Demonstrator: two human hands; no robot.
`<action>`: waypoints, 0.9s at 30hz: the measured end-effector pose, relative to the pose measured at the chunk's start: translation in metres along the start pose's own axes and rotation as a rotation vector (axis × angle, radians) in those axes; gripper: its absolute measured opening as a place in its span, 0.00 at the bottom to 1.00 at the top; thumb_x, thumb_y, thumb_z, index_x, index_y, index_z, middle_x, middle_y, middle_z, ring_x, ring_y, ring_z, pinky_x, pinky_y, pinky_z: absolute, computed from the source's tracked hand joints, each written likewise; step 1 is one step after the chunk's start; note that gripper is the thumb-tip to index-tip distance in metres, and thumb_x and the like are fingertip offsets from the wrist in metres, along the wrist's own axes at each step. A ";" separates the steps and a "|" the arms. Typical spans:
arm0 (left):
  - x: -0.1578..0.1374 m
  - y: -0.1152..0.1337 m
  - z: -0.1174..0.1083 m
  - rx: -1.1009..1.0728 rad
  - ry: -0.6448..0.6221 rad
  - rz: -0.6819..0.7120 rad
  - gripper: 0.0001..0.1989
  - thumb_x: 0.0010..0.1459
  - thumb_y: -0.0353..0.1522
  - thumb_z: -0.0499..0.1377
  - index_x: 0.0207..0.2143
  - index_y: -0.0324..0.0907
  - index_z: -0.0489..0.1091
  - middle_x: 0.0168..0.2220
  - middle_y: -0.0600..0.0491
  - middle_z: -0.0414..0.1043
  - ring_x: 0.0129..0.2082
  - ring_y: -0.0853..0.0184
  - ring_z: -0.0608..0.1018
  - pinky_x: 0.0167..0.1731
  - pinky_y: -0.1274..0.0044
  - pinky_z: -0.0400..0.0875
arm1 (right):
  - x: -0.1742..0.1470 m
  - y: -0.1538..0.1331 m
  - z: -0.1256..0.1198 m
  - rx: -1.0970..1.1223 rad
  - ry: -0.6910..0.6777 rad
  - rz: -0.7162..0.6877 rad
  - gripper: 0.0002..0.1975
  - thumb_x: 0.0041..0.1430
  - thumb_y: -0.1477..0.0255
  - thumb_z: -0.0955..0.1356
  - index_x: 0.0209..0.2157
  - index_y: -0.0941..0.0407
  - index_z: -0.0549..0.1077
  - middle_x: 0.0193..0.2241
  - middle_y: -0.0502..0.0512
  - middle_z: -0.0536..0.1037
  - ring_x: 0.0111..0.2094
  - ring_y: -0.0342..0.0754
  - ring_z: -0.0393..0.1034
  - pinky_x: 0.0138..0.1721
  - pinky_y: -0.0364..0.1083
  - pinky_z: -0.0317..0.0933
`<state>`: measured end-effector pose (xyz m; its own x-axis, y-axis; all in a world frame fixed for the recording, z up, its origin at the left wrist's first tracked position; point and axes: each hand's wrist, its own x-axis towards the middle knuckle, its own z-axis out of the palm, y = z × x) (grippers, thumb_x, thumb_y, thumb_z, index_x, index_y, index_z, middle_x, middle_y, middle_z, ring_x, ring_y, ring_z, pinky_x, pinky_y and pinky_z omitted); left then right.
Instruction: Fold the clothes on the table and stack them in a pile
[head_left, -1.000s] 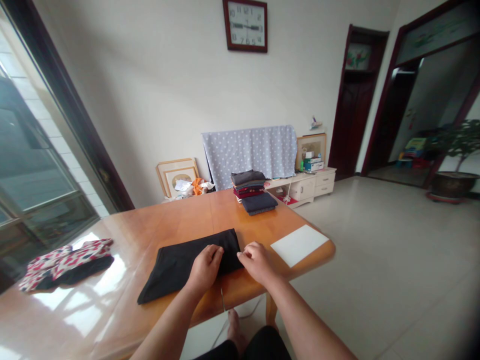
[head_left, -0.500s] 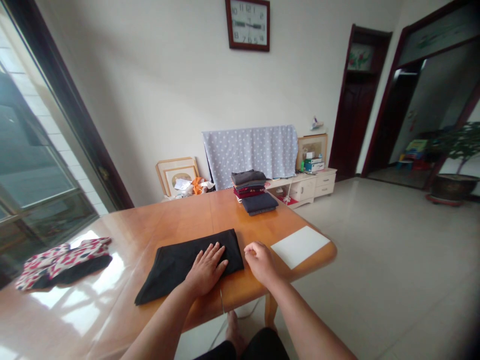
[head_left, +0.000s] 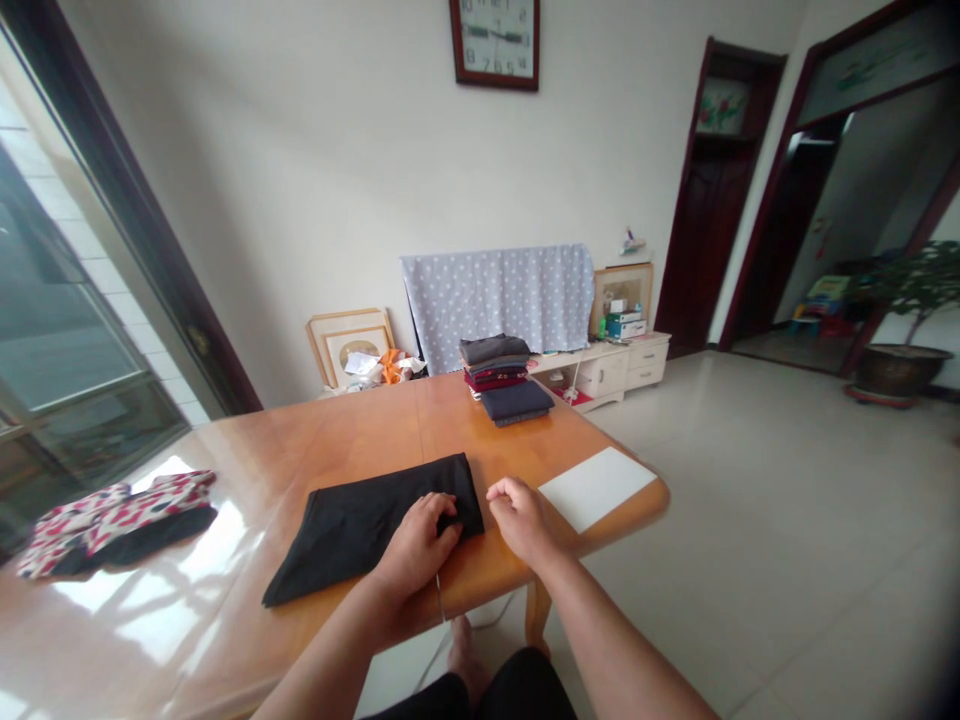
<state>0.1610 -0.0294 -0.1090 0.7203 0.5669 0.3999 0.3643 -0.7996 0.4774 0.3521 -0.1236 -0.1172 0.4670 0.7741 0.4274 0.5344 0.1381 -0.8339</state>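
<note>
Pale-walled room; wall clock (head_left: pixel 495 45) at top centre. Wooden table (head_left: pixel 360 430) spans the lower left and centre of the frame. Black folded cloth (head_left: pixel 345 525) lies flat on it, lower centre, slightly left. Left hand (head_left: pixel 418 542) rests on the cloth's right end: fingers arched, thumb apart, black fabric visible between; no grip seen. Right hand (head_left: pixel 517 515), just beside the cloth's right edge: fingers curled into a loose fist; contents, if any, cannot be told. White sheet (head_left: pixel 598 488) lies right of it. Folded clothes stack (head_left: pixel 495 365): centre. Spotted garment (head_left: pixel 150 510): lower left.
</note>
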 end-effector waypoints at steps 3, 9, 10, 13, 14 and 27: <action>0.001 -0.002 0.000 -0.038 0.009 -0.012 0.08 0.64 0.36 0.54 0.44 0.45 0.69 0.49 0.47 0.74 0.51 0.60 0.75 0.55 0.66 0.69 | 0.000 -0.001 0.002 -0.058 -0.043 -0.052 0.08 0.56 0.75 0.64 0.25 0.54 0.71 0.30 0.52 0.77 0.36 0.48 0.70 0.39 0.43 0.60; -0.001 0.004 -0.002 -0.020 0.015 -0.013 0.10 0.64 0.36 0.54 0.45 0.46 0.70 0.48 0.48 0.74 0.51 0.59 0.75 0.55 0.65 0.69 | -0.001 -0.010 0.004 -0.198 -0.160 -0.099 0.17 0.60 0.65 0.67 0.19 0.54 0.70 0.26 0.51 0.75 0.34 0.46 0.68 0.39 0.43 0.58; -0.002 0.005 -0.003 -0.011 0.010 -0.009 0.10 0.62 0.34 0.55 0.45 0.46 0.69 0.48 0.48 0.74 0.51 0.58 0.75 0.56 0.64 0.68 | 0.000 -0.010 0.005 -0.213 -0.164 -0.089 0.16 0.60 0.65 0.68 0.19 0.54 0.71 0.26 0.52 0.75 0.34 0.46 0.68 0.39 0.43 0.58; -0.004 0.006 -0.003 -0.001 -0.010 -0.010 0.16 0.53 0.29 0.59 0.46 0.45 0.67 0.50 0.48 0.72 0.53 0.58 0.74 0.57 0.66 0.67 | 0.003 -0.005 0.008 -0.229 -0.185 -0.056 0.14 0.58 0.66 0.69 0.20 0.54 0.74 0.26 0.52 0.76 0.33 0.47 0.68 0.36 0.43 0.57; -0.004 0.006 -0.004 -0.002 -0.014 -0.018 0.19 0.50 0.27 0.59 0.47 0.45 0.66 0.50 0.48 0.72 0.53 0.59 0.74 0.57 0.66 0.67 | 0.004 -0.003 0.010 -0.227 -0.196 -0.046 0.14 0.58 0.66 0.69 0.20 0.54 0.74 0.26 0.51 0.76 0.33 0.46 0.68 0.35 0.43 0.57; -0.005 0.003 0.002 0.022 0.048 -0.020 0.15 0.54 0.25 0.54 0.45 0.45 0.64 0.48 0.48 0.71 0.52 0.60 0.74 0.54 0.66 0.69 | 0.008 0.004 0.011 -0.152 -0.228 -0.013 0.14 0.60 0.66 0.67 0.22 0.54 0.77 0.24 0.49 0.77 0.29 0.45 0.69 0.32 0.41 0.56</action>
<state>0.1598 -0.0347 -0.1109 0.6838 0.5910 0.4279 0.3917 -0.7921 0.4681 0.3500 -0.1107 -0.1207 0.2979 0.8942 0.3341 0.6473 0.0680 -0.7592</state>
